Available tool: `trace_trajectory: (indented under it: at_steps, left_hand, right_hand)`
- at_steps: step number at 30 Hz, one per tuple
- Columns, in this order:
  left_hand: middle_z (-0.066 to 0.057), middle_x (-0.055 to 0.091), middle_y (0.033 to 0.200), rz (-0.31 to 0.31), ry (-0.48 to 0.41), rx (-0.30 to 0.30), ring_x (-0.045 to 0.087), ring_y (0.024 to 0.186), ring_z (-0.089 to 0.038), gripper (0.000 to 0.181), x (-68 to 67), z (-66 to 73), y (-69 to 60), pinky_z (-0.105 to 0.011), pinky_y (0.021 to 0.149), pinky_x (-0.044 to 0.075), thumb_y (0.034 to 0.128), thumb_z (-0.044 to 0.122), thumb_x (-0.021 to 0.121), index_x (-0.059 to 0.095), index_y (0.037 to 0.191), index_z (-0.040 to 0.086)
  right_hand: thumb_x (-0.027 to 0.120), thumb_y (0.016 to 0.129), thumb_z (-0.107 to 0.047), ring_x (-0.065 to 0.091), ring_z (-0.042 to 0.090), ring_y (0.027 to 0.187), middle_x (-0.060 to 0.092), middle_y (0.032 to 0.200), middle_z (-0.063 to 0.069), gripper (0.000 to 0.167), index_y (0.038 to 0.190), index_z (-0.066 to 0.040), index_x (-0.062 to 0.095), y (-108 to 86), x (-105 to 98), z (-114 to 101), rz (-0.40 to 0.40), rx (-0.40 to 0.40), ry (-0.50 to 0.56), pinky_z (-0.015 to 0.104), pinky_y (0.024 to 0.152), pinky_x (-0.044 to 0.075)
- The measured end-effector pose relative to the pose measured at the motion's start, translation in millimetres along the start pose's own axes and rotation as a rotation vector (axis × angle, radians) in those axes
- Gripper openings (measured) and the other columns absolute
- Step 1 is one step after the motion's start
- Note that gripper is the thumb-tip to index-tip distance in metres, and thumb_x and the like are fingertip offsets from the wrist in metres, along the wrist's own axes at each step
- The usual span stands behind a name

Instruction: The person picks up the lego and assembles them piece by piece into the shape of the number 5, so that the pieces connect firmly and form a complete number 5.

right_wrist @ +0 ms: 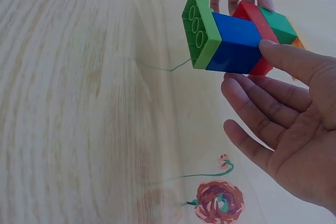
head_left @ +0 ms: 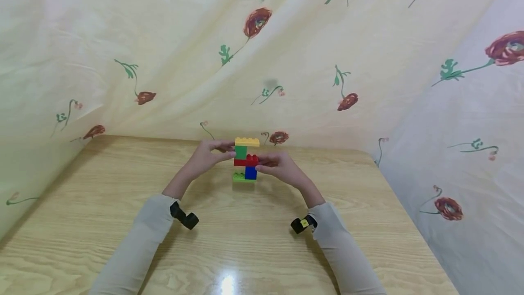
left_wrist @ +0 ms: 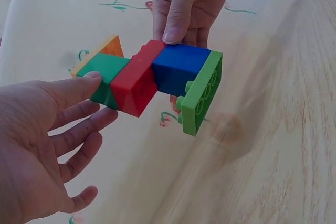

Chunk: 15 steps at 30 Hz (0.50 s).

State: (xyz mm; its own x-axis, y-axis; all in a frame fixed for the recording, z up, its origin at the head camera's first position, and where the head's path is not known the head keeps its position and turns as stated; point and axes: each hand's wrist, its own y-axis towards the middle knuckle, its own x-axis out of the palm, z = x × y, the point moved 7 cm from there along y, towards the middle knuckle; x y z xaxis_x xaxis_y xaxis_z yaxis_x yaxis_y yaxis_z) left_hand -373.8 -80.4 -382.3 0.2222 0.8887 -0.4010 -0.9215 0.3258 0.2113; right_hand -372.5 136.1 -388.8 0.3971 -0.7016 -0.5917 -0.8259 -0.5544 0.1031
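Both hands hold a small stack of toy building bricks upright between them. From top to bottom it has a yellow-orange plate (head_left: pixel 247 141), a green brick (left_wrist: pixel 101 81), a red brick (left_wrist: pixel 137 80), a blue brick (right_wrist: pixel 236 43) and a light green plate (right_wrist: pixel 202 32). My left hand (head_left: pixel 208 157) pinches the green brick between thumb and fingers. On the opposite side, my right hand (head_left: pixel 283 167) pinches around where the red and blue bricks meet. The light green plate's hollow underside shows in both wrist views, so the stack is off the table.
The light wood table (head_left: pixel 233 226) extends beneath the arms. A cream, flower-printed cloth (head_left: pixel 184 49) hangs behind it and along both sides. Each wrist carries a black strapped camera, the left one (head_left: pixel 184 216) and the right one (head_left: pixel 303 224).
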Motion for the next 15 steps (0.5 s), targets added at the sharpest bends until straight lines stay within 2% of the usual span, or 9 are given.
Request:
trace_trajectory:
  at_steps: [7,15]
  left_hand:
    - [-0.012,0.074,0.118,-0.016,-0.011,0.001,0.063,0.112,-0.027,0.041,2.7,-3.5,1.1,-0.046,0.097,0.053,0.0947,0.025,0.074,0.069,0.131,0.007]
    - [-0.011,0.073,0.119,-0.023,0.000,-0.055,0.063,0.113,-0.027,0.044,7.6,-13.3,-3.7,-0.045,0.097,0.053,0.0946,0.029,0.074,0.067,0.133,0.008]
  right_hand:
    - [0.070,0.097,-0.022,0.074,0.024,0.105,0.075,0.120,0.015,0.040,0.132,-0.002,0.067,0.2,1.9,5.4,-0.018,0.036,0.026,0.039,0.093,0.059]
    - [0.071,0.096,-0.019,0.074,0.027,0.101,0.075,0.115,0.017,0.039,0.130,0.001,0.067,-1.3,8.4,15.2,-0.024,0.084,0.097,0.039,0.092,0.059]
